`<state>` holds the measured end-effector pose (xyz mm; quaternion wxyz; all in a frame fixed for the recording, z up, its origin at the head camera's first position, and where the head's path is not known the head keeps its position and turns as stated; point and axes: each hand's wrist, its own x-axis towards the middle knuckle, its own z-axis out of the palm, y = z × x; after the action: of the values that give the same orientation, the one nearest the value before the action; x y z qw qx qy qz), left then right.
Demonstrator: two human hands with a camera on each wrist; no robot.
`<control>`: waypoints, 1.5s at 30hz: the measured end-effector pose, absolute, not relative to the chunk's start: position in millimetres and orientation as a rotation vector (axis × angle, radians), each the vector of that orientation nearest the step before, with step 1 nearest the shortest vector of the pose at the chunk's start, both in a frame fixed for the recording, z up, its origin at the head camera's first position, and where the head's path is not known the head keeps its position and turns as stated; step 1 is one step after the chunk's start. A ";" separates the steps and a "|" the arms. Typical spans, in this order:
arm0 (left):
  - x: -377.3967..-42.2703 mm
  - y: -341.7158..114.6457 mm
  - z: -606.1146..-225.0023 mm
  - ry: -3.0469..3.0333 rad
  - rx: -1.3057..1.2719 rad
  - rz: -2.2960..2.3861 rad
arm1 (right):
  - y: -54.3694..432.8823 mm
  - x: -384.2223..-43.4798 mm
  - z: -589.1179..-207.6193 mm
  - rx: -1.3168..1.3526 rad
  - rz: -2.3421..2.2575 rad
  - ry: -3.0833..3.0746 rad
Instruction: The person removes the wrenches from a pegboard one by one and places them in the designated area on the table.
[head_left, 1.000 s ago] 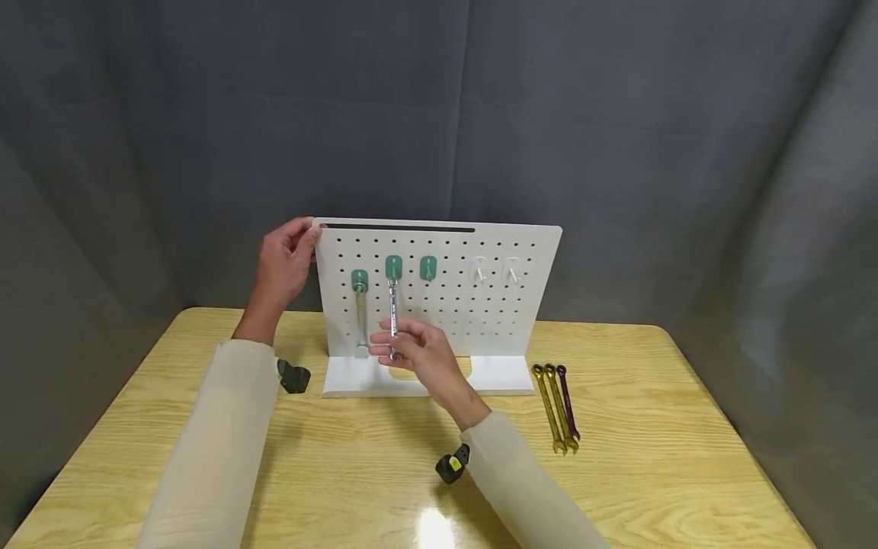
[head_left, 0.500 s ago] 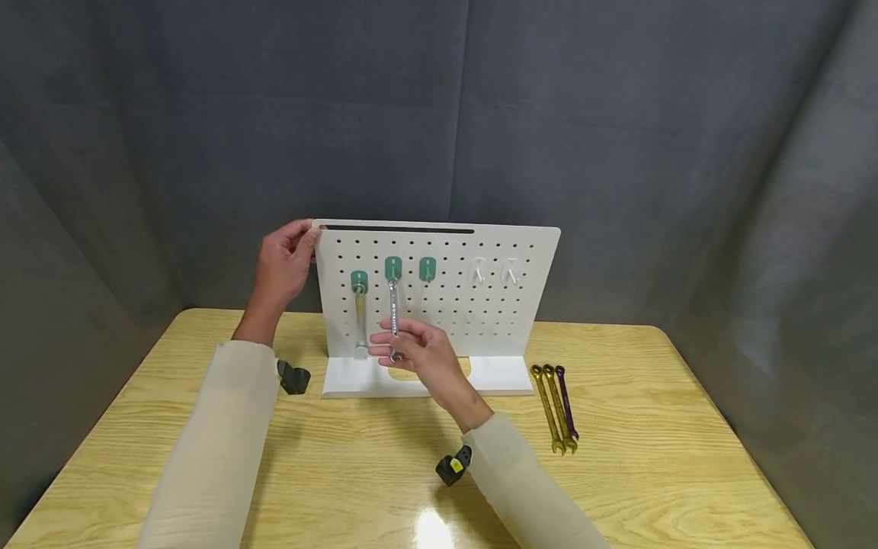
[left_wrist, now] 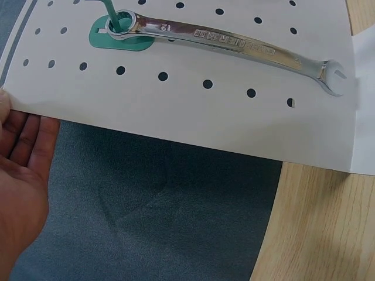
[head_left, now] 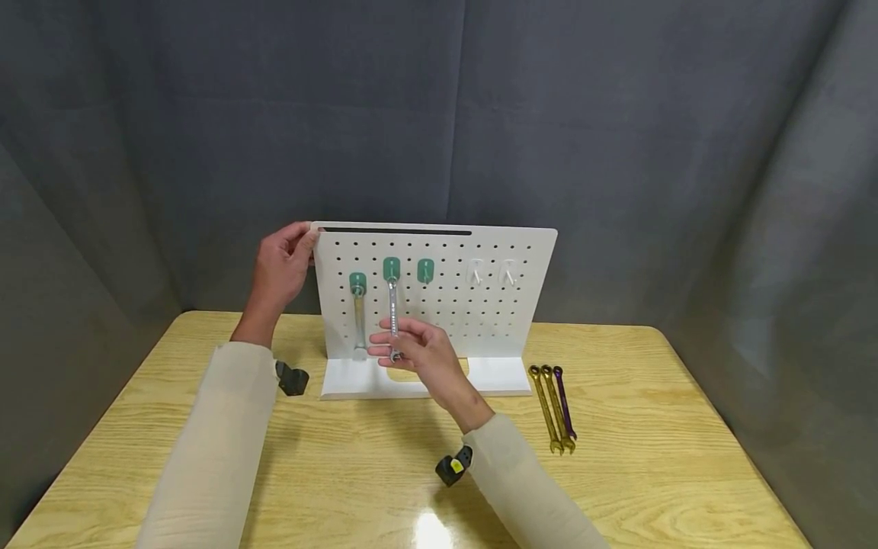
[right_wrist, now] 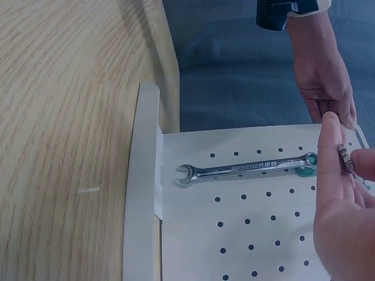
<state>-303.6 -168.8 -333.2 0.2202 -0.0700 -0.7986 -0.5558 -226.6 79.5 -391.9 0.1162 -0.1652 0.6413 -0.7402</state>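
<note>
My left hand (head_left: 280, 267) grips the upper left corner of a white pegboard (head_left: 439, 240), thumb on the front and fingers behind the edge. Low in front of the board, my right hand (head_left: 428, 357) pinches the bottom end of a silver combination wrench (head_left: 393, 305) between thumb and fingers. That wrench stands nearly upright, its ring end right at the second green hook (head_left: 392, 268). Left of it, another silver wrench (left_wrist: 222, 40) hangs by its ring from the first green hook (left_wrist: 114, 23). In the right wrist view the held wrench (right_wrist: 345, 157) shows only in part.
A third green hook (head_left: 426, 271) and two white hooks (head_left: 476, 273) stick out farther right on the board. Two gold wrenches (head_left: 545, 408) and a purple wrench (head_left: 565, 400) lie side by side on the wooden table (head_left: 631, 427), right of the board's base. A grey curtain hangs behind.
</note>
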 end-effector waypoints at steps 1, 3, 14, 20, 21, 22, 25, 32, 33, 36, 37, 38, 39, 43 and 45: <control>-303.9 -168.9 -333.5 -2.209 -0.191 -1.538 | 79.6 -226.8 -392.0 -0.482 -2.169 1.874; -304.7 -169.0 -334.0 -2.206 -0.186 -1.541 | 79.5 -226.5 -391.7 -0.481 -2.175 1.862; -308.8 -170.3 -336.7 -2.189 -0.211 -1.530 | 78.5 -224.6 -384.0 -0.500 -2.199 1.769; -308.6 -171.9 -335.2 -2.181 -0.216 -1.548 | 80.7 -223.2 -382.0 -0.508 -2.204 1.772; -308.5 -172.1 -335.0 -2.184 -0.215 -1.550 | 81.2 -222.9 -381.9 -0.509 -2.206 1.776; -308.2 -172.2 -334.8 -2.186 -0.215 -1.550 | 81.8 -222.6 -381.8 -0.509 -2.207 1.781; -308.4 -171.8 -334.8 -2.188 -0.218 -1.553 | 84.5 -221.3 -381.1 -0.513 -2.210 1.793; -308.2 -170.8 -336.6 -2.192 -0.201 -1.554 | 96.0 -212.8 -380.1 -0.482 -2.202 1.793; -308.1 -170.8 -337.0 -2.194 -0.198 -1.551 | 97.3 -211.4 -379.8 -0.476 -2.201 1.798; -308.1 -171.1 -336.7 -2.185 -0.206 -1.545 | 99.6 -207.8 -377.3 -0.474 -2.203 1.798; -308.1 -171.3 -336.5 -2.179 -0.211 -1.546 | 100.0 -206.9 -376.2 -0.477 -2.205 1.796; -307.7 -171.5 -336.0 -2.178 -0.211 -1.545 | 100.3 -205.9 -375.1 -0.483 -2.207 1.793; -307.7 -171.6 -335.7 -2.178 -0.212 -1.546 | 100.6 -204.8 -374.0 -0.489 -2.208 1.790; -306.4 -171.6 -334.6 -2.189 -0.205 -1.566 | 102.4 -199.7 -369.8 -0.499 -2.215 1.780; -306.3 -171.9 -335.3 -2.193 -0.203 -1.572 | 104.4 -196.8 -368.5 -0.488 -2.218 1.773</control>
<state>-306.3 -171.9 -335.3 0.2163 -0.0732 -0.7913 -0.5671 -196.8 104.4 -368.5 0.1297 -0.1681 0.6102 -0.7633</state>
